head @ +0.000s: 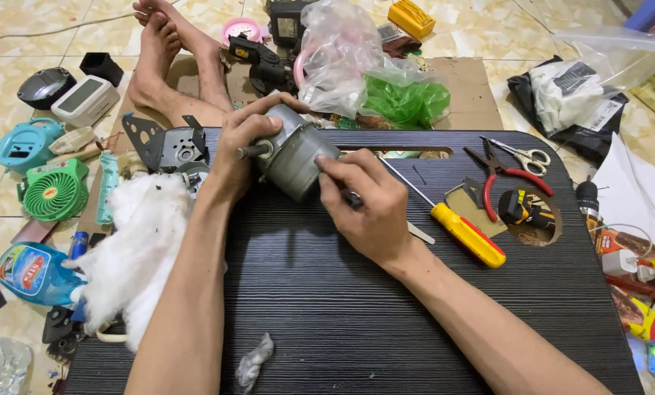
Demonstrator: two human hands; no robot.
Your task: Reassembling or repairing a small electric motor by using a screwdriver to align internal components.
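A grey cylindrical electric motor (296, 153) with a short shaft pointing left lies tilted over the far part of the black lap table (327, 307). My left hand (240, 146) grips its left end, thumb on top and fingers round the shaft end. My right hand (368, 201) presses on the motor's right side, with a thin dark tool pinched in its fingers; what the tool is cannot be made out. A yellow-and-red screwdriver (463, 232) lies just right of my right hand.
Red-handled pliers (504, 179) and small scissors (526, 155) lie at the table's right. White stuffing (137, 249) and a metal bracket (163, 145) sit at its left edge. Plastic bags (371, 73), a green mini fan (53, 192) and bare feet (163, 55) lie beyond.
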